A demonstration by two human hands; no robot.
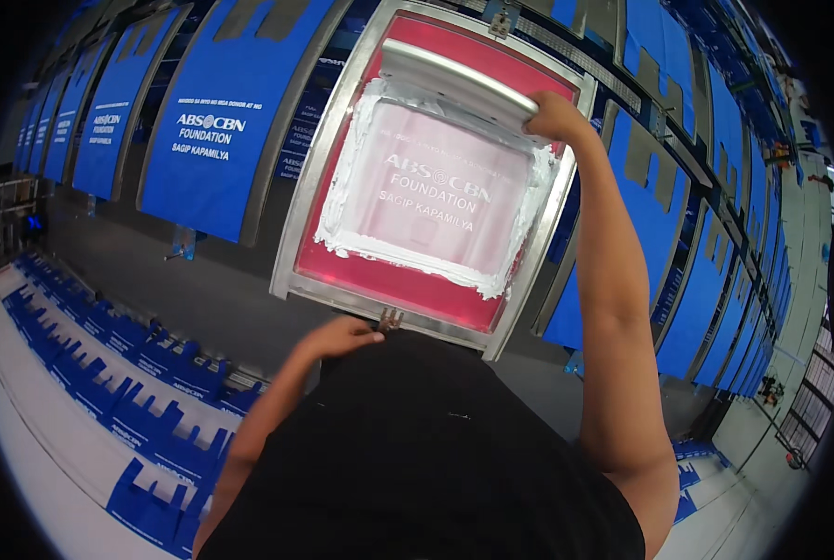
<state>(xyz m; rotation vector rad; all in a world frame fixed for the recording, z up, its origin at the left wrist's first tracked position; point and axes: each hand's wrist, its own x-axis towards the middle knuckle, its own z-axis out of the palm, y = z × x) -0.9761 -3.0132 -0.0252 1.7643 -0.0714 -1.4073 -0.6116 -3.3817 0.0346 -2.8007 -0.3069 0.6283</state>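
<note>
In front of me lies a screen printing frame with a silver metal border and red mesh. White ink is smeared thickly around a pale rectangle where white lettering shows through. My right hand is closed round the right end of a long squeegee. This squeegee lies slantwise across the far part of the mesh, just beyond the pale area. At the near edge, beside a small metal bracket, my left hand grips the frame's border, its fingers partly hidden.
Blue printed fabric panels lie on boards in rows to the left and right. More blue cut pieces are spread at the lower left. A metal rail with brackets runs past the boards on the right. A pale floor shows at far right.
</note>
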